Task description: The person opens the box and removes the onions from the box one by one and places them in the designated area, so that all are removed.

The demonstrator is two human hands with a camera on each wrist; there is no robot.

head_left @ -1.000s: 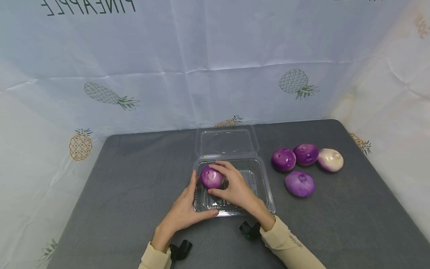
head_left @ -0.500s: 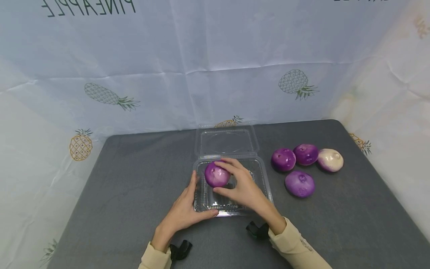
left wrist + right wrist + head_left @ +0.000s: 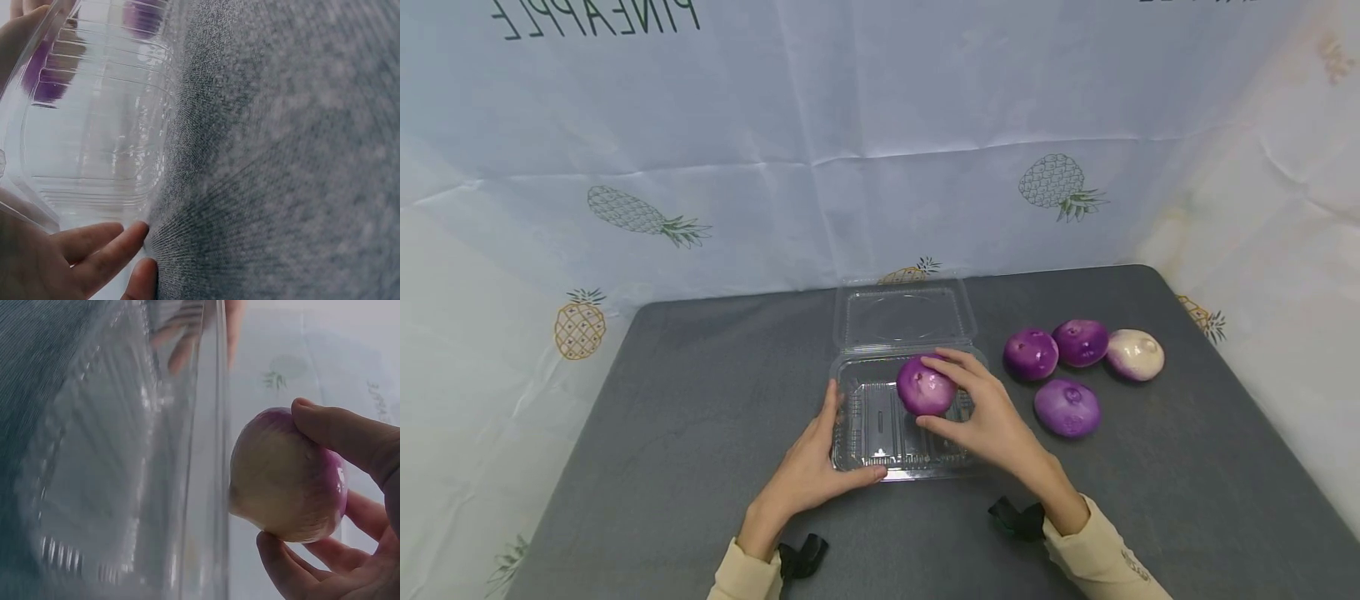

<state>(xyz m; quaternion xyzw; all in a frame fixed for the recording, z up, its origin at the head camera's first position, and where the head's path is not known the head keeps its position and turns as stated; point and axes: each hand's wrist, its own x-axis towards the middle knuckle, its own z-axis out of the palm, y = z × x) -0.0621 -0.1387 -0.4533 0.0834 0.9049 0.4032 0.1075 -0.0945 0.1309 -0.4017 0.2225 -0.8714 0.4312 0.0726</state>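
Observation:
My right hand pinches a purple onion between thumb and fingers, above the right half of a clear plastic box. In the right wrist view the onion shows a pale, pointed side and sits beyond the box wall, which has no onion behind it. My left hand rests at the box's front left corner, thumb along the front edge and fingers along the left side. In the left wrist view its fingers are extended beside the clear wall. The hinged lid lies back, away from me.
Right of the box, several onions lie on the grey table: two dark purple ones, a whitish one and a lighter purple one nearer me. A pineapple-print cloth hangs behind the table.
My right hand has carried the onion from the box's left side rightward and up, in its grip throughout. My left hand and the box have stayed in place.

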